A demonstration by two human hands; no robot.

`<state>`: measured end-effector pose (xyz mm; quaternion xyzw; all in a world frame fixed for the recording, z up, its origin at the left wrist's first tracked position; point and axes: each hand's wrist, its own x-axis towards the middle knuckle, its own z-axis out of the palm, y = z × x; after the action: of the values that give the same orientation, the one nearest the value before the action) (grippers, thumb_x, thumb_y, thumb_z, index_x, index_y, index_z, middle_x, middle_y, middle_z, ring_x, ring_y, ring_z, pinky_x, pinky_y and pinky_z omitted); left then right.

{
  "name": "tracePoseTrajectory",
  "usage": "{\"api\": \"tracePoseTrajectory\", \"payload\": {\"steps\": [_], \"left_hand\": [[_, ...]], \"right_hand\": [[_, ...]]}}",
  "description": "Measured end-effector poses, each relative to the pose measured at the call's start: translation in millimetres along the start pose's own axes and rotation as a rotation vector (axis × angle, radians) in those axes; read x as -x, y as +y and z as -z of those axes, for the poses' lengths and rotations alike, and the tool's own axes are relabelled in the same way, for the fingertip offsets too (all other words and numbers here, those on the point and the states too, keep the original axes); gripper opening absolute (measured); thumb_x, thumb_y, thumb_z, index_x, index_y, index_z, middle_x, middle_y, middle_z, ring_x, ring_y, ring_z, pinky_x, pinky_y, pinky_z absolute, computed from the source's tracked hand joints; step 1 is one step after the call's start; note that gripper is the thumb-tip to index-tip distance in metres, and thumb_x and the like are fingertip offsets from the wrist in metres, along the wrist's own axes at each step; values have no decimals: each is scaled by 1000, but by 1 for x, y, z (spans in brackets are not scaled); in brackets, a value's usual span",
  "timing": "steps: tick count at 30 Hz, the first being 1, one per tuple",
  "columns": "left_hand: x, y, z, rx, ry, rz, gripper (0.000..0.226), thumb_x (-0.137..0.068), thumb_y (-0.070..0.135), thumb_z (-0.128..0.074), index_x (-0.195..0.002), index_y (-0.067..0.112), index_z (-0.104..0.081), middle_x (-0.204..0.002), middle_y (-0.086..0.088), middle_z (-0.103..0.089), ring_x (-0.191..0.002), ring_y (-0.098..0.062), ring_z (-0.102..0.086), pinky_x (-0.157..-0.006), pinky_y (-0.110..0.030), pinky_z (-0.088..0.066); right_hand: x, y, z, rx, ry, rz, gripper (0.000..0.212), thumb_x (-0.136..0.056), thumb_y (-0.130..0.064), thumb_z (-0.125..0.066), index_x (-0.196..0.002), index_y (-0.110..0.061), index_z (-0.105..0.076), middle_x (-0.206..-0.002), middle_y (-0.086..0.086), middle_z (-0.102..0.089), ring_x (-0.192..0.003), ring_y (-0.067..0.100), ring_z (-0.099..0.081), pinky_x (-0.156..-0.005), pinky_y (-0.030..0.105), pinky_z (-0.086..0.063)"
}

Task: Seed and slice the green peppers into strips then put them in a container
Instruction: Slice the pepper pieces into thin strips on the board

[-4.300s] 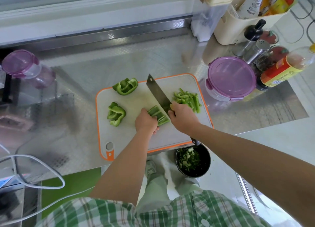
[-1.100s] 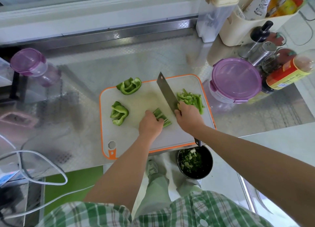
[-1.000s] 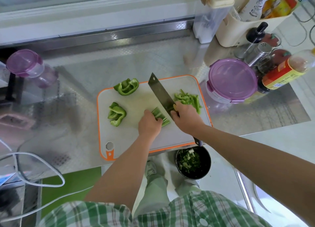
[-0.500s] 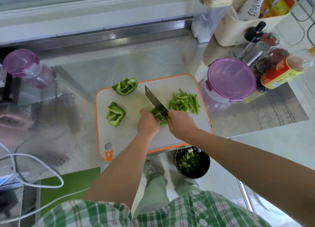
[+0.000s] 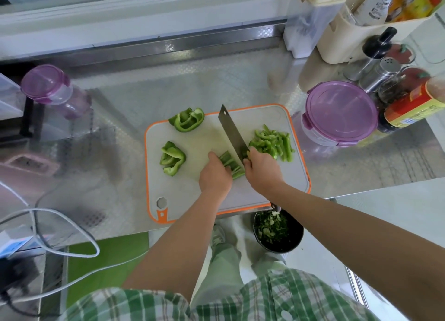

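Note:
A white cutting board with an orange rim lies on the steel counter. My left hand presses down a green pepper piece at the board's middle. My right hand grips a cleaver, its blade resting at the right edge of that piece and pointing away from me. A pile of cut pepper strips lies to the right of the blade. Two uncut pepper pieces sit on the board's left side, one at the far edge, one nearer. A round container with a purple lid stands right of the board.
A black bowl of green scraps sits below the counter's front edge. Bottles, shakers and a cream bin crowd the back right. A purple-lidded jar stands at the far left. White cables loop at the left front.
The cleaver has gone down and up through the pepper piece while my left hand kept holding it. The held piece has grown shorter and the strip pile on the right has grown.

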<state>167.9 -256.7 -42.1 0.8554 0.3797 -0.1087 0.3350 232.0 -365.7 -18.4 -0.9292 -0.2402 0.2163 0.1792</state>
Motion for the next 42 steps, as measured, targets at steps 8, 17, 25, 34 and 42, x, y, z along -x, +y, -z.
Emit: {"api": "tracePoseTrajectory", "payload": {"steps": [8, 17, 25, 34, 42], "left_hand": [[-6, 3, 0, -1, -75, 71, 32, -99, 23, -50, -119, 3, -35, -111, -18, -62, -102, -40, -61, -68, -36, -39], [-6, 7, 0, -23, -85, 89, 29, -99, 20, -49, -119, 3, -35, -111, -18, -62, -101, -40, -60, -67, -37, -37], [-2, -1, 0, -35, -36, 17, 23, -98, 23, -50, -110, 9, -35, -93, -8, -57, -90, -37, -61, -63, -36, -38], [-2, 2, 2, 12, -59, 92, 42, -99, 26, -52, -125, 0, -31, -113, -17, -63, -104, -39, -61, -71, -36, -41], [-1, 6, 2, -5, -59, 92, 37, -99, 22, -51, -122, 1, -32, -111, -17, -63, -102, -40, -61, -69, -36, -39]], "right_hand": [[12, -3, 13, 56, -105, 54, 11, -98, -19, -42, -90, -13, -40, -73, 5, -46, -68, 27, -47, -57, 32, -36], [5, -8, 1, 124, -121, 4, 9, -96, -14, -42, -87, -13, -39, -75, 4, -48, -70, 26, -49, -59, 31, -36], [1, -2, -10, 30, -4, -4, 13, -100, -20, -41, -92, -9, -42, -71, 5, -47, -66, 28, -49, -55, 32, -35], [13, 0, 8, 29, -66, 80, 15, -98, -19, -44, -86, -13, -38, -70, 5, -46, -64, 26, -46, -51, 30, -29], [8, -13, -2, 78, -114, -46, 7, -95, -9, -43, -88, -12, -43, -78, 6, -52, -72, 26, -52, -56, 30, -36]]}}
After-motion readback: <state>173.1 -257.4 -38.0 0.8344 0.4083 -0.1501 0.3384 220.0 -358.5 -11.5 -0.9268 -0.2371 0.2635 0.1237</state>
